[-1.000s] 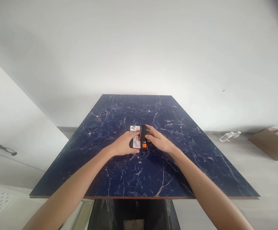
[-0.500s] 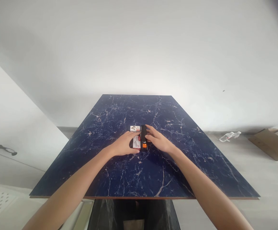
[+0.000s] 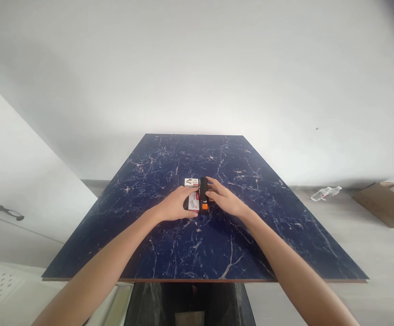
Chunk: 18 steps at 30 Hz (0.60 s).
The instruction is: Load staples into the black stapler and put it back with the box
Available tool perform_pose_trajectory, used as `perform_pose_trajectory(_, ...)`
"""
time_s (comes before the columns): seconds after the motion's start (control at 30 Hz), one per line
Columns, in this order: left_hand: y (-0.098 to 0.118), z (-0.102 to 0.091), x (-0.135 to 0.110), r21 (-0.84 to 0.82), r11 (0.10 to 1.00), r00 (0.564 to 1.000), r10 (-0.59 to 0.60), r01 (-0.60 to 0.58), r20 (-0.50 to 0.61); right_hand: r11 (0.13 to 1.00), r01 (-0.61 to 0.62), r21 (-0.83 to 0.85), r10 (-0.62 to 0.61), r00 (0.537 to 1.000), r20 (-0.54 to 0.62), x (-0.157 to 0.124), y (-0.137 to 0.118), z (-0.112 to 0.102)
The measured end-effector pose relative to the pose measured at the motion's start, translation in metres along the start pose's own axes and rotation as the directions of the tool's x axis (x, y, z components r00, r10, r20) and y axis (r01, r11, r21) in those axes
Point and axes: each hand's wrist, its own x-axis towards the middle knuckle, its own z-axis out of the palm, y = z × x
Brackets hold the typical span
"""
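Observation:
On the dark blue marbled table point(image 3: 197, 246) a small white and red box point(image 3: 192, 183) lies beside a black stapler point(image 3: 203, 192) with an orange end. My left hand point(image 3: 175, 204) is curled over the box's left side and holds it. My right hand point(image 3: 224, 199) grips the stapler from the right, with its fingers pressed against the black body. Box and stapler touch side by side between the hands at the table's middle.
A crushed plastic bottle point(image 3: 325, 193) and a flat cardboard box point(image 3: 385, 201) lie on the floor to the right. A white cabinet with a dark handle point(image 3: 8, 212) stands at the left. A white wall rises behind the table.

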Motion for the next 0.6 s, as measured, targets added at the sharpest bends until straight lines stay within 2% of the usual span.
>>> perform_pose_trajectory(0.17,-0.001,-0.007,-0.001,-0.001,0.995,0.994,0.101,-0.101,-0.038,0.999,-0.009,0.041,0.009,1.0,0.004,0.001,0.001,-0.001)
perform_pose_trajectory(0.23,-0.007,-0.011,0.004,0.019,0.995,0.984,0.098,-0.097,-0.148,0.997,-0.027,0.079,0.026,1.0,0.016,0.002,0.001,-0.001)
perform_pose_trajectory(0.33,-0.024,-0.014,0.019,0.094,0.996,0.955,0.031,-0.003,-0.296,0.989,-0.065,0.136,0.061,0.998,0.034,0.004,0.001,-0.001)
perform_pose_trajectory(0.43,-0.039,-0.014,0.034,0.131,0.991,0.974,0.004,0.027,-0.227,0.983,-0.086,0.165,0.08,0.996,0.04,0.004,-0.001,-0.002)
perform_pose_trajectory(0.5,-0.04,-0.015,0.038,0.148,0.989,0.982,0.011,0.017,-0.189,0.983,-0.093,0.16,0.086,0.995,0.05,0.004,-0.002,-0.004)
perform_pose_trajectory(0.6,-0.029,-0.021,0.032,0.199,0.979,0.968,0.002,0.049,-0.251,0.988,-0.099,0.117,0.091,0.993,0.077,0.001,-0.008,-0.007)
